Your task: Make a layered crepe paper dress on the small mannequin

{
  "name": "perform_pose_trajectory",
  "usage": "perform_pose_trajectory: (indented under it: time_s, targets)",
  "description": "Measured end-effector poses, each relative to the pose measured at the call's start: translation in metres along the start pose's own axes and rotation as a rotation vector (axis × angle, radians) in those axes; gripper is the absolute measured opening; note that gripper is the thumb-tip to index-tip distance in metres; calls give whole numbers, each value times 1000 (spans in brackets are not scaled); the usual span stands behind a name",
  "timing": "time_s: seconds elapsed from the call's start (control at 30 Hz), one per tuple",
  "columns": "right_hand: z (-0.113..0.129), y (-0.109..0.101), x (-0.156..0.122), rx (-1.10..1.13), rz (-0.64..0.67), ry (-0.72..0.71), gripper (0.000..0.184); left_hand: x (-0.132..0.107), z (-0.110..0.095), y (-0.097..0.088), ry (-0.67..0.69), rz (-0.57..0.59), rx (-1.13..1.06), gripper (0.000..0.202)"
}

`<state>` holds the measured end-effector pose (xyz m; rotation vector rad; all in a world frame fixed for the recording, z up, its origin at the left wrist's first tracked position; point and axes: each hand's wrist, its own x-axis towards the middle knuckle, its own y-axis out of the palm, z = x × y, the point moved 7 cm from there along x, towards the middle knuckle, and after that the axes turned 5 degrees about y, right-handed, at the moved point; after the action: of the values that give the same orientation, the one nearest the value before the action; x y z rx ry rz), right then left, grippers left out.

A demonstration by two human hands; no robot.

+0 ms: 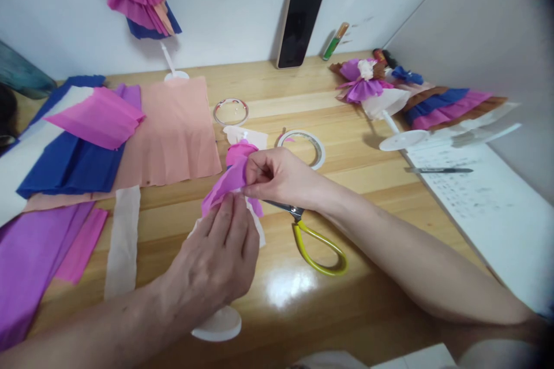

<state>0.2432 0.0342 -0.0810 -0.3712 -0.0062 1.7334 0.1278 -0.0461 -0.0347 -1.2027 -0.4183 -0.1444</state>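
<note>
My left hand [219,251] pinches the lower edge of a purple crepe paper strip [227,184] from below. On its right end, the thumb and fingers of my right hand [281,179] are closed. The strip lies across a small figure with a pink crepe paper top [240,153], tilted over the table. White paper shows beneath the strip, and a round white base [219,323] sticks out under my left wrist; the stem between is hidden. Scissors with yellow handles [320,251] lie under my right wrist, their blades partly covered.
Crepe paper sheets, including a peach one [177,132] and a blue one [73,167], overlap at the left. Behind my hands lie a tape roll [320,153] and a bangle-like ring [231,101]. A phone [303,20] leans on the wall. Paper dresses on stands [402,140] flank the back.
</note>
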Motion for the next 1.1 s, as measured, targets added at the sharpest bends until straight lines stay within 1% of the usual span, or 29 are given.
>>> perform_pose_trajectory:
  time_s: [0.13,0.33,0.5,0.6,0.7,0.8,0.9,0.97,1.1]
  targets:
    - [-4,1,1,-109,-28,-25,19,-2,6,-3,-59,-67,-58,27]
    - [-3,1,-1,-165,-75,-31,17,-4,9,-1,-43,-65,-99,21]
    - [1,0,-3,-169,-89,-28,18,-8,10,-4,-70,-103,-83,18]
    - [0,-1,-3,-154,-88,-21,18,-9,10,-3,-85,-103,-80,19]
    - [-3,0,-2,-152,-77,-18,17,-9,13,0,-113,-63,-82,22]
    - [-3,0,-1,-153,-74,-34,16,-7,17,0,-146,-59,-105,24]
    - [-3,0,0,-158,-76,-42,14,-6,13,-2,-72,-55,-106,23]
    - [-3,0,0,-146,-75,-35,14,-6,9,0,-24,-22,-84,24]
    - [-4,-1,1,-106,-82,-13,14,-7,8,-1,-34,-14,-50,32]
